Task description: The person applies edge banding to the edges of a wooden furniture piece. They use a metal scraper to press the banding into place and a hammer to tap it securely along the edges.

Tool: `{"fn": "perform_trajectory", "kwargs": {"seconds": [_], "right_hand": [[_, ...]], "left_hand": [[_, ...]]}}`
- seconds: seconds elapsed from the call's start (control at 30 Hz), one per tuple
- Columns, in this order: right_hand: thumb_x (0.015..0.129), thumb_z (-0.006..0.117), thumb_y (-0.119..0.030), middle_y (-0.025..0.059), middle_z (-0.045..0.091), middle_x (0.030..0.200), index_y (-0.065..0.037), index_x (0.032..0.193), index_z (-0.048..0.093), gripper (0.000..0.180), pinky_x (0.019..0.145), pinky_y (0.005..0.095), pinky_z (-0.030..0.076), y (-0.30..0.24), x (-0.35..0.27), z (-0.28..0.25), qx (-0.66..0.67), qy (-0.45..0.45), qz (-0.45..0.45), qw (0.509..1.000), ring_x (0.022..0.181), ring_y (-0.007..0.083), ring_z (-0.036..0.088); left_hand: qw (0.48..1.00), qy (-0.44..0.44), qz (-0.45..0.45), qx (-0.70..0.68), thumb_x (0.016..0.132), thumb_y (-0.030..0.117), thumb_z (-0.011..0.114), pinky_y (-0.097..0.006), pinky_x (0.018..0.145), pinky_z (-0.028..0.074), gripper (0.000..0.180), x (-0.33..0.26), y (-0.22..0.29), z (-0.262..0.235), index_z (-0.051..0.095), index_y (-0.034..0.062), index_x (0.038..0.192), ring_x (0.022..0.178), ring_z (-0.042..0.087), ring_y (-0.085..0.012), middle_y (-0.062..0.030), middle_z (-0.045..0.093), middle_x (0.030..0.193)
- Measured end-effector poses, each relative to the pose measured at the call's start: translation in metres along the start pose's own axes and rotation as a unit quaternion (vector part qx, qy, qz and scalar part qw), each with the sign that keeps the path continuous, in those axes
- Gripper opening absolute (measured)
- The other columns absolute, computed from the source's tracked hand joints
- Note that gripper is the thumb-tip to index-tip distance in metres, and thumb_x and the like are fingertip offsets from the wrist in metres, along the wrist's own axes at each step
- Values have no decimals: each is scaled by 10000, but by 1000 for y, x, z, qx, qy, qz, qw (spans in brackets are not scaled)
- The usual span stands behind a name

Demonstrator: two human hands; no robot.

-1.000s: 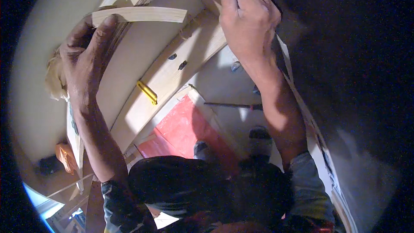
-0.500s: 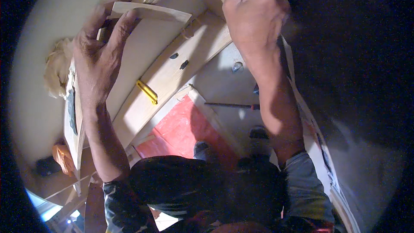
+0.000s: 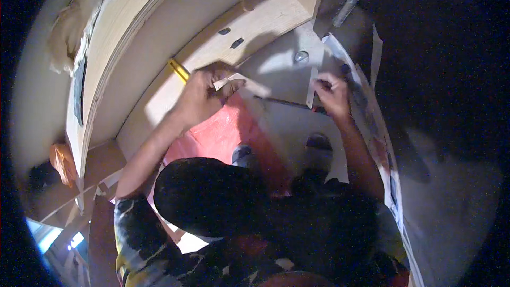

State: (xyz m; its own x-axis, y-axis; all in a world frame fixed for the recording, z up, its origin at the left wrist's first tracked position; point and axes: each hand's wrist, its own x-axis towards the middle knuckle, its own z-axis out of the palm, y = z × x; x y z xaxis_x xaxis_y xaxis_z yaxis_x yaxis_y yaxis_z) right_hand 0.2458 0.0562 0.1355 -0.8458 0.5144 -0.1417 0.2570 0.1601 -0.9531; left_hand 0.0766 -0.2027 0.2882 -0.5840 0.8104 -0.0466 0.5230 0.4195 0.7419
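Note:
My left hand [image 3: 202, 98] is closed on a thin pale piece of sheet [image 3: 257, 88], pinched between thumb and fingers, its far end blurred. Opposite it, my right hand [image 3: 334, 95] pinches a narrow pale strip [image 3: 312, 89] that stands roughly upright. The two pieces are apart, both held above the floor. Just beyond my left hand, a yellow utility knife [image 3: 178, 69] lies on the curved wooden ledge [image 3: 263, 18]. Below and between the hands is a thin dark rod [image 3: 284, 102] with a reddish end near my right hand.
A curved plywood edge [image 3: 133, 37] rises on the left, with a crumpled beige wad [image 3: 74, 32] and an orange bag [image 3: 64, 165] beyond it. A red sheet [image 3: 212, 127] covers part of the floor by my shoes [image 3: 319, 142]. A clear cylinder [image 3: 345, 11] lies at the far right.
Both hands have come down and nearer from the upper plywood edge. My left hand has moved right with its thin piece; the strip in my right hand now shows. The view has shifted.

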Motion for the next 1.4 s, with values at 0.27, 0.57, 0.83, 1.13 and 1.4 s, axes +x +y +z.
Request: {"fn": "perform_trajectory", "kwargs": {"seconds": [0.27, 0.57, 0.83, 1.13, 1.4], "right_hand": [[863, 767, -225, 142, 748, 882, 26, 979, 722, 281, 683, 330, 561, 118, -25, 28, -144, -78, 90, 982, 763, 187, 717], [932, 735, -106, 111, 701, 923, 39, 1064, 637, 219, 672, 320, 624, -50, -13, 81, 335, -29, 123, 934, 781, 195, 718], [900, 761, -87, 90, 728, 909, 20, 997, 674, 169, 667, 267, 585, -62, -18, 94, 378, -37, 110, 919, 740, 140, 698], [856, 579, -149, 226, 683, 1031, -20, 1011, 683, 227, 911, 480, 519, 90, -26, 63, -483, -155, -112, 854, 1032, 355, 654], [810, 600, -164, 191, 675, 1009, -34, 1006, 686, 250, 895, 458, 539, 164, -38, 54, -448, -252, -216, 830, 1010, 345, 656]], "left_hand": [[990, 3, -20, 140, 941, 297, 704, -440, 847, 550, 352, -50, -124, 91, 702, 15, 1152, 986, 684, -355, -183, 705, 1079], [953, 68, 159, 250, 891, 307, 702, -433, 886, 539, 393, -12, -17, 74, 668, 33, 1171, 1008, 669, -312, -135, 675, 1117], [917, 76, 161, 356, 825, 176, 648, -419, 889, 534, 446, -18, -38, 75, 637, 52, 1252, 1055, 635, -292, -106, 646, 1169], [892, 71, 225, 386, 782, 46, 631, -443, 850, 548, 441, -6, 46, -13, 626, 27, 1222, 989, 642, -317, -134, 644, 1090], [852, 147, 276, 420, 860, 37, 623, -407, 786, 555, 350, 73, 132, -96, 658, 105, 1201, 963, 648, -350, -144, 650, 1098]]}}
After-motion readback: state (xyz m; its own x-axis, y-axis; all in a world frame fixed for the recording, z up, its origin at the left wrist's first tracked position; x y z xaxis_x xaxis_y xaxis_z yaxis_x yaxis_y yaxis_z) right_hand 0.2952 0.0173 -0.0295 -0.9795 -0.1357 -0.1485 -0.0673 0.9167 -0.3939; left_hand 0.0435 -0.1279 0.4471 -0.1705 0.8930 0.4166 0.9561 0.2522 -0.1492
